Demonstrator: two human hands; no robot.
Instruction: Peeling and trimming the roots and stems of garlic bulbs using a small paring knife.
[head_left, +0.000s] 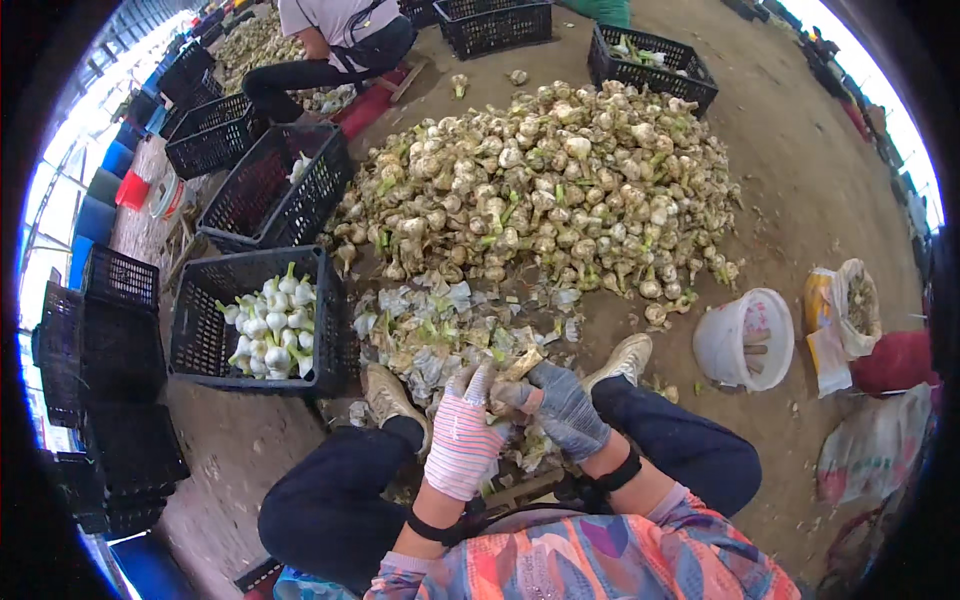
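Garlic stalk (521, 364) shows at twelve o'clock between left hand (465, 435) and right hand (570, 408), fingers bent close; whether either grips it, one cannot tell. Black crate (194, 335) of white bulbs (275, 325) sits at ten o'clock.

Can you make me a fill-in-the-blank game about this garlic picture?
1. The left hand wears a pale glove patterned with thin pink ____.
2. The crate that holds a heap of clean white garlic bulbs is coloured ____.
3. The white bucket is on the picture's ____ side.

Missing words: stripes; black; right.
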